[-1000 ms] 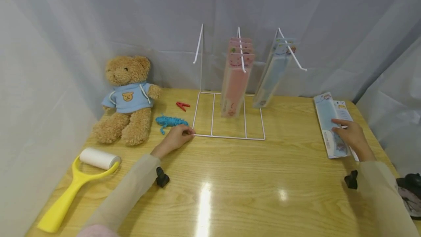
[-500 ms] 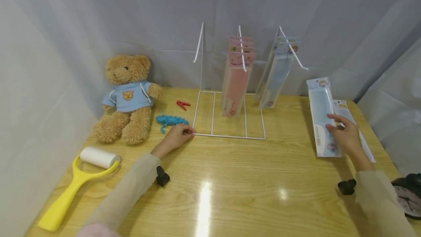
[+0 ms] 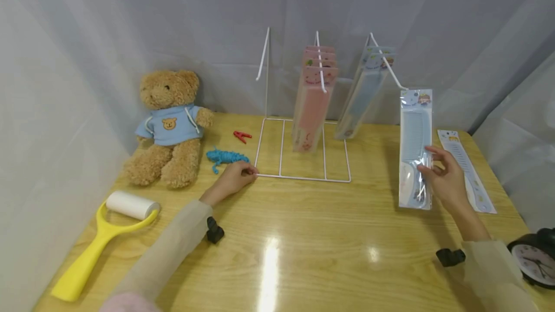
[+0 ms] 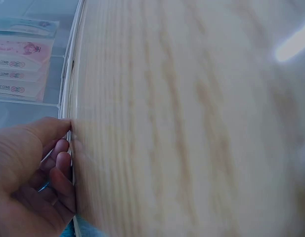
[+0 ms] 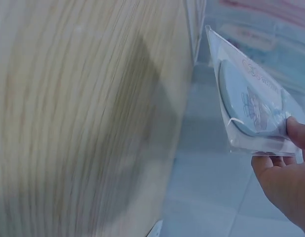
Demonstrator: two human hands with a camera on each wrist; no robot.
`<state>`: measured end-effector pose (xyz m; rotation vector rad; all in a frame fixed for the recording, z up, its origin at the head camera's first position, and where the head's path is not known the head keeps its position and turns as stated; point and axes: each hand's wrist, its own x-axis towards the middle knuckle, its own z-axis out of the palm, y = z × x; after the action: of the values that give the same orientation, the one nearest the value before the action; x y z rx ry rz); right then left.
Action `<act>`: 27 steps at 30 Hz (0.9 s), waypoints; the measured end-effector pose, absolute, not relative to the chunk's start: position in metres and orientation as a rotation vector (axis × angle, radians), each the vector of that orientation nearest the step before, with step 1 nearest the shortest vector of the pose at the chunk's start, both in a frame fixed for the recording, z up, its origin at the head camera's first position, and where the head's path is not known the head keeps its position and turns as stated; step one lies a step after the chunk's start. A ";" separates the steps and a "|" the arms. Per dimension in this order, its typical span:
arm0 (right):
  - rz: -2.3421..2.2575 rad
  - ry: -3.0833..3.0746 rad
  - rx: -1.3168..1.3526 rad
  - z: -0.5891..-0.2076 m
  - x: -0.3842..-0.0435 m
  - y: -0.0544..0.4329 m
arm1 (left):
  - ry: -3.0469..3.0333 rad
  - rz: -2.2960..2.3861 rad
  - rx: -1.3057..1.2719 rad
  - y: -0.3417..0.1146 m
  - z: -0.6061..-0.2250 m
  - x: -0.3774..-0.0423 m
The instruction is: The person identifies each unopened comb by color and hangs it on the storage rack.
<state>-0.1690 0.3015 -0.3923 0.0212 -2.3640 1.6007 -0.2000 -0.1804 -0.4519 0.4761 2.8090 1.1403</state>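
Note:
My right hand (image 3: 446,177) pinches a blue comb in a clear packet (image 3: 415,148) by its right edge. The packet is held upright above the table, its printed top near the tip of the rack's right hook. In the right wrist view the comb's handle (image 5: 251,103) shows, with the thumb on one face and fingers behind. At the front left corner of the white wire display rack (image 3: 303,178), my left hand (image 3: 236,177) pinches the base wire. Pink comb packets (image 3: 314,110) hang on the middle hook and blue comb packets (image 3: 362,93) on the right hook.
Another packaged comb (image 3: 466,172) lies at the right, near a black alarm clock (image 3: 535,259). On the left are a teddy bear (image 3: 171,129), a red clip (image 3: 242,136), a blue cord bundle (image 3: 226,157) and a yellow-handled lint roller (image 3: 99,240). The left hook (image 3: 262,54) holds nothing.
My right hand has lifted the blue comb packet off the other packet, moved it left and turned it upright. My left hand has stayed at the rack's corner.

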 end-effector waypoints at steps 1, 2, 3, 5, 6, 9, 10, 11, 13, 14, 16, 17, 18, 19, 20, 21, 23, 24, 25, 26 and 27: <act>1.629 -2.334 0.055 -0.391 -0.167 0.299 | 2.810 1.137 0.476 -0.180 -0.452 -0.201; 1.675 -2.289 0.090 -0.390 -0.166 0.297 | 2.810 1.137 0.477 -0.180 -0.452 -0.201; 1.733 -2.233 0.122 -0.389 -0.164 0.295 | 2.810 1.134 0.477 -0.181 -0.452 -0.202; 1.848 -2.127 0.188 -0.387 -0.160 0.291 | 2.812 1.129 0.481 -0.181 -0.451 -0.202; 1.888 -2.085 0.226 -0.386 -0.157 0.289 | 2.811 1.130 0.479 -0.181 -0.451 -0.202; 2.010 -1.947 0.318 -0.382 -0.151 0.283 | 2.817 1.128 0.488 -0.181 -0.451 -0.201; 2.037 -1.910 0.352 -0.380 -0.148 0.281 | 2.821 1.128 0.492 -0.181 -0.452 -0.201; 2.054 -1.878 0.386 -0.379 -0.147 0.279 | 2.824 1.125 0.493 -0.181 -0.453 -0.201; 2.088 -1.811 0.453 -0.377 -0.143 0.275 | 2.826 1.125 0.492 -0.181 -0.454 -0.201; 2.103 -1.777 0.498 -0.376 -0.141 0.274 | 2.826 1.124 0.491 -0.181 -0.454 -0.201; 2.122 -1.723 0.581 -0.374 -0.138 0.271 | 2.825 1.122 0.488 -0.180 -0.454 -0.201; 2.112 -1.720 0.611 -0.373 -0.137 0.270 | 2.822 1.122 0.484 -0.180 -0.454 -0.200; 2.123 -1.697 0.658 -0.371 -0.135 0.269 | 2.823 1.121 0.486 -0.180 -0.454 -0.200; 2.135 -1.675 0.704 -0.370 -0.134 0.267 | 2.820 1.121 0.481 -0.180 -0.454 -0.200; 2.148 -1.656 0.744 -0.369 -0.132 0.266 | 2.820 1.119 0.479 -0.180 -0.453 -0.200; 2.148 -1.649 0.776 -0.368 -0.131 0.264 | 2.818 1.121 0.472 -0.180 -0.453 -0.200; 2.161 -1.622 0.849 -0.367 -0.129 0.260 | 2.819 1.117 0.473 -0.180 -0.453 -0.200; 2.177 -1.598 0.891 -0.366 -0.129 0.258 | 2.821 1.115 0.477 -0.180 -0.452 -0.200; 2.173 -1.601 0.914 -0.366 -0.128 0.255 | 2.820 1.118 0.475 -0.180 -0.452 -0.200; 2.168 -1.599 0.936 -0.365 -0.128 0.253 | 2.823 1.116 0.479 -0.180 -0.452 -0.200; 2.167 -1.598 0.955 -0.365 -0.127 0.251 | 2.824 1.115 0.481 -0.180 -0.451 -0.200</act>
<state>-0.1273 0.2512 -0.3650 0.9555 -1.5983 2.1675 -0.1999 -0.1800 -0.4513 0.4814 2.8238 1.1152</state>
